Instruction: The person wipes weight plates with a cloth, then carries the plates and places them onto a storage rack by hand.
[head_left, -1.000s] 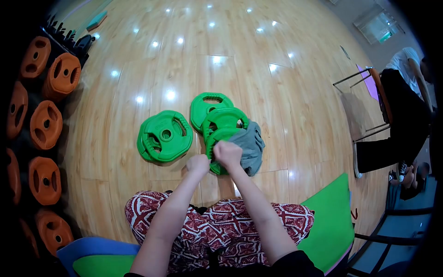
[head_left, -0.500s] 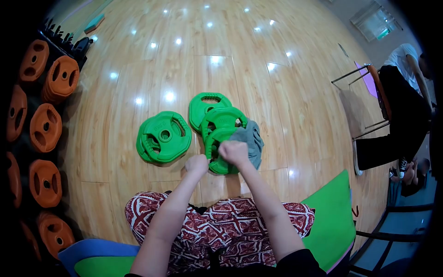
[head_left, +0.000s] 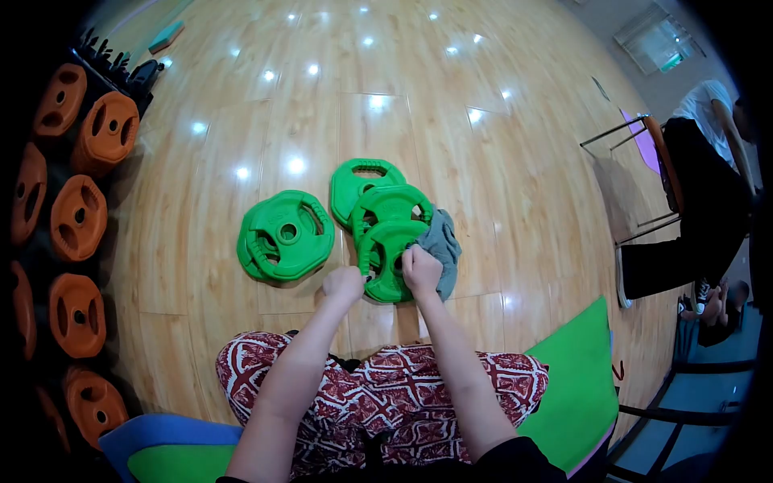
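Note:
Green weight plates lie on the wooden floor before me. The nearest plate [head_left: 385, 241] overlaps another green plate [head_left: 394, 203], with a third green plate [head_left: 346, 187] behind them. My left hand [head_left: 344, 284] is closed at the near plate's left edge, by its grip slot; the fingertips are mostly hidden. A grey cloth [head_left: 444, 248] drapes over the plates' right side. On it, my right hand [head_left: 422, 272] is closed, bunching the cloth against the near plate beside its centre hole. To the left lies a separate green plate stack [head_left: 298, 253].
Orange weight plates [head_left: 78, 315] hang on a rack along the left. Beside my legs are a green mat [head_left: 576, 378] and a blue mat [head_left: 169, 431]. A person [head_left: 700, 185] sits on a chair [head_left: 656, 153] at the right. A small teal block [head_left: 167, 37] lies far left.
My right hand has moved a little right and down across the near plate, uncovering more of its face. My left hand stays at the plate's edge.

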The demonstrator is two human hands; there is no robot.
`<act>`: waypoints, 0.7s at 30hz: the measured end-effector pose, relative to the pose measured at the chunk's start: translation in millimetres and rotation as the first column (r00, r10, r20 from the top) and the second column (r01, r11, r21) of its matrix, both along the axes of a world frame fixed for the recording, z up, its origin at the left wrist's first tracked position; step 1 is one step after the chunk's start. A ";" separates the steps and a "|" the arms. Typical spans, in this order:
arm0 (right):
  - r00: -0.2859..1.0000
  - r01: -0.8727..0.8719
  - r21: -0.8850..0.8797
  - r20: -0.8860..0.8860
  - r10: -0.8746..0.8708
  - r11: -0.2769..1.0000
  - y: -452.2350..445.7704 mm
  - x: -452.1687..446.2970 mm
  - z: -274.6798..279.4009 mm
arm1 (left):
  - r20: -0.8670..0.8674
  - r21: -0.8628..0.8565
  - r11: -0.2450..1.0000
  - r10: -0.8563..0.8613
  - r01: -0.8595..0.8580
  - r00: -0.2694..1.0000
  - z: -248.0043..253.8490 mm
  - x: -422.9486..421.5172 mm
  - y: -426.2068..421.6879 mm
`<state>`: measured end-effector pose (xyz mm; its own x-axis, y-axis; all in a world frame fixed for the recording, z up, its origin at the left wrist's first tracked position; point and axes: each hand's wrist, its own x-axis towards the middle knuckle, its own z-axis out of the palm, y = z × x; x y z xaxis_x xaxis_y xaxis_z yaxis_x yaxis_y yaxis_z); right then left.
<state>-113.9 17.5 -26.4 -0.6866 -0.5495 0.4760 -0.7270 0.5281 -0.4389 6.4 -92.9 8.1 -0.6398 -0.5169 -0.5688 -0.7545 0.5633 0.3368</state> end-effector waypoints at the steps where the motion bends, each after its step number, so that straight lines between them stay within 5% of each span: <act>1: 1.000 -0.004 -0.001 0.004 0.004 1.000 -1.5 5.1 -1.8 | 0.007 0.000 1.000 -0.006 0.006 1.000 0.2 1.0 -0.3; 3: 0.986 -0.114 0.069 -0.118 0.121 0.991 1.7 16.6 -2.9 | -0.008 -0.017 1.000 -0.003 0.002 1.000 -9.3 2.7 -0.2; 6: 0.795 -0.529 0.280 -0.167 0.584 0.801 19.6 26.6 -0.5 | -0.023 -0.030 0.999 -0.037 0.036 0.999 -15.1 1.0 -1.5; 10: 0.646 -0.661 0.386 -0.143 0.749 0.644 31.3 0.2 1.3 | -0.028 -0.030 0.998 -0.048 0.047 0.998 -5.3 3.2 -0.9; 11: 0.688 -0.669 0.310 -0.086 0.721 0.675 34.6 -6.6 1.4 | -0.023 -0.027 0.998 -0.050 0.049 0.999 -5.2 5.0 -0.2; 13: 0.867 -0.364 0.325 -0.223 0.445 0.873 44.9 -15.1 0.5 | -0.030 -0.005 0.999 -0.037 0.036 0.999 -4.3 3.1 -1.2; 16: 0.999 0.019 0.311 0.033 -0.031 0.950 49.4 -17.8 3.2 | -0.044 -0.009 0.999 -0.042 0.042 0.998 -7.4 3.9 -1.8; 19: 0.997 0.080 0.339 -0.014 -0.080 0.937 34.4 24.6 -3.3 | -0.014 -0.024 0.996 -0.081 0.081 0.997 -13.7 0.4 -4.0; 21: 0.990 -0.123 0.203 -0.045 0.134 0.971 18.1 61.8 -7.6 | -0.024 -0.028 0.996 -0.083 0.083 0.996 -11.7 0.1 -3.0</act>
